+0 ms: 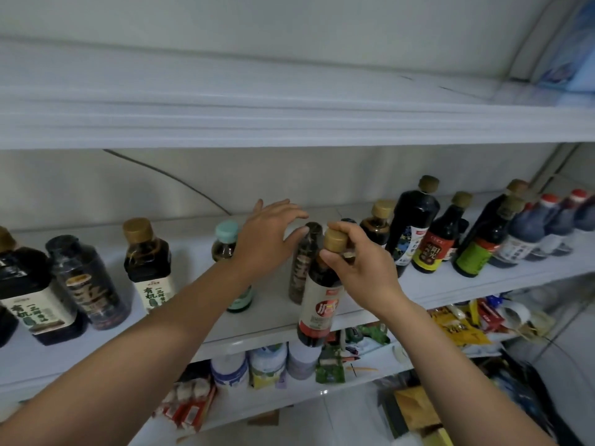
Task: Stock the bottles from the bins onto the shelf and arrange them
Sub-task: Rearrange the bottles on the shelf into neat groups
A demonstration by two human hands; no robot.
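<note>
Your right hand [360, 268] pinched the neck of the red-label bottle [318, 304] just under its gold cap, holding it at the shelf [273, 320] front edge, its base hanging below that edge. Your left hand [267, 239] hovered above the shelf with fingers spread, gripping nothing, fingertips just beside a slim dark bottle [304, 262] standing behind the held one.

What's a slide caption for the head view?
Right hand grips a gold-capped bottle at the shelf edge; open left hand reaches beside it.
</note>
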